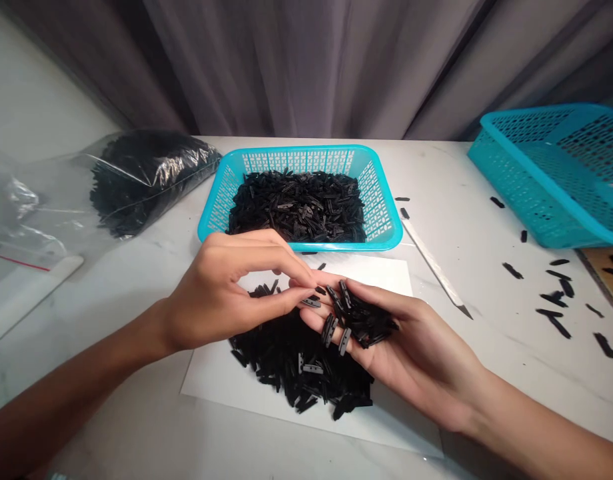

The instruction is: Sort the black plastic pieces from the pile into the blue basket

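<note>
My right hand (411,333) is turned palm up and cupped around a heap of small black plastic pieces (369,323), narrow strips with little holes. Some of them lie across its fingers. At those fingertips, my left hand (236,287) pinches one small grey-black plastic piece (311,303) between thumb and forefinger. Beneath both hands a loose pile of the same black pieces (291,380) covers much of a white paper sheet (401,427). Part of this pile is hidden by my hands.
Behind my hands stands a turquoise basket (386,227) filled with black pieces. A clear plastic bag (156,180) of black pieces lies at left. At right are a second turquoise basket (531,193), scattered pieces (554,313) and a white craft knife (434,263).
</note>
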{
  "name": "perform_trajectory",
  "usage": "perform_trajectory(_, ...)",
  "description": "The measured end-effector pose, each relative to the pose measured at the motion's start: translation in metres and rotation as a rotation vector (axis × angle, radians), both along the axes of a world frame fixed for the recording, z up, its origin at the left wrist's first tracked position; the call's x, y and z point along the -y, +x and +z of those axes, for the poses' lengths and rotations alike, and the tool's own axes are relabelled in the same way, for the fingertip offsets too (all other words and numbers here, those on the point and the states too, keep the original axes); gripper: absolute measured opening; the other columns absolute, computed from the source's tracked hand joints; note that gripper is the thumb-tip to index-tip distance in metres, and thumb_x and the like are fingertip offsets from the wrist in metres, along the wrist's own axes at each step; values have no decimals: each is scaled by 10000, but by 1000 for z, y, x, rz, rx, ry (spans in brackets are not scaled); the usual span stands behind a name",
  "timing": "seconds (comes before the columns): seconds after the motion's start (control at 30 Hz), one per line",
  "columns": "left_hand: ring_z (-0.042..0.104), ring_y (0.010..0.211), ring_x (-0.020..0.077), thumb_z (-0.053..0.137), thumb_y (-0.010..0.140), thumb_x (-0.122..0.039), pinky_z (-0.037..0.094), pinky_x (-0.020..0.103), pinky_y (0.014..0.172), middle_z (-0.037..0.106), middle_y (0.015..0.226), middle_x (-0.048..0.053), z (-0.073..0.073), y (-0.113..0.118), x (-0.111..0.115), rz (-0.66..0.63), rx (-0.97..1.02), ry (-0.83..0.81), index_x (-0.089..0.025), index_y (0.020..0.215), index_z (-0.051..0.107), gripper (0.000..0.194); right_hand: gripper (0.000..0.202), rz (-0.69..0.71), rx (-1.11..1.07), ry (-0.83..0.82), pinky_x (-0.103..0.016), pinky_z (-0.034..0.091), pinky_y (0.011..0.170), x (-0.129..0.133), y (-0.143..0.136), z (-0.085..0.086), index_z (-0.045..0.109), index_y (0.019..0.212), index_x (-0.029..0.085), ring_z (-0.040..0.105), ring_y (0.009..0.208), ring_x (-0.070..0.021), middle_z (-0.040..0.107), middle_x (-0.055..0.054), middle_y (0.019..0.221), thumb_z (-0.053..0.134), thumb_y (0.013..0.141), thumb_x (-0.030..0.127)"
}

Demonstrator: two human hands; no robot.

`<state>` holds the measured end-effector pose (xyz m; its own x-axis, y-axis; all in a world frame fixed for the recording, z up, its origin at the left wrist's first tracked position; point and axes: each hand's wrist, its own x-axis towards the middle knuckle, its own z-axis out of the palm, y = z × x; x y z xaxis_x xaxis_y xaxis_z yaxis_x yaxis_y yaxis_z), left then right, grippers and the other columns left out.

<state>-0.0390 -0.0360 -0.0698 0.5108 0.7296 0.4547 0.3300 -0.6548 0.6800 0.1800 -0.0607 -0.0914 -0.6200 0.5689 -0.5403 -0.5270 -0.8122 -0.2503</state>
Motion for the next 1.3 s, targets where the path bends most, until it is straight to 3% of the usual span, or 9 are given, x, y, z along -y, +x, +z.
perform_trajectory(0.2, 719, 800, 153, 769, 847, -83, 583, 278, 724, 783, 869, 6, -1, -2, 1, 68, 104, -248, -197, 885, 745, 123, 319, -32, -20, -8, -285, 599, 1008, 0, -1, 1, 788, 1138, 67, 793, 1034, -200, 812, -133, 1124, 499, 1033, 152)
perform_trajectory(0.43, 718, 803, 142, 778, 860, -122, 576, 268, 745, 779, 869, -7, -3, -2, 0, 85, 97, -317, -215, 896, 762, 101, 320, -26, -1, 10, -309, 580, 1046, 0, 1, 2, 766, 1201, 60, 776, 1088, -216, 800, -151, 1159, 516, 1034, 168)
perform_trajectory(0.8, 729, 774, 157, 791, 866, -136, 596, 277, 696, 785, 841, 5, -6, -5, -7, 97, 44, -217, -232, 911, 786, 106, 321, -34, 18, 55, -291, 597, 1020, -1, 1, 10, 780, 1188, 67, 768, 1113, -229, 798, -147, 1177, 519, 1029, 167)
perform_trajectory(1.13, 724, 778, 132, 742, 890, -110, 577, 229, 690, 785, 870, 9, -4, -7, -8, 56, -11, -256, -213, 924, 787, 118, 314, -25, 35, 39, -261, 610, 983, 1, 2, 9, 786, 1170, 72, 783, 1072, -212, 804, -140, 1169, 527, 1024, 172)
perform_trajectory(1.3, 710, 869, 157, 743, 910, -160, 576, 269, 778, 790, 934, 34, -1, -2, -4, 27, -70, -22, -199, 1011, 776, 113, 314, -36, 61, 1, -266, 627, 944, 2, 0, 7, 802, 1109, 64, 801, 994, -210, 820, -147, 1065, 514, 1025, 160)
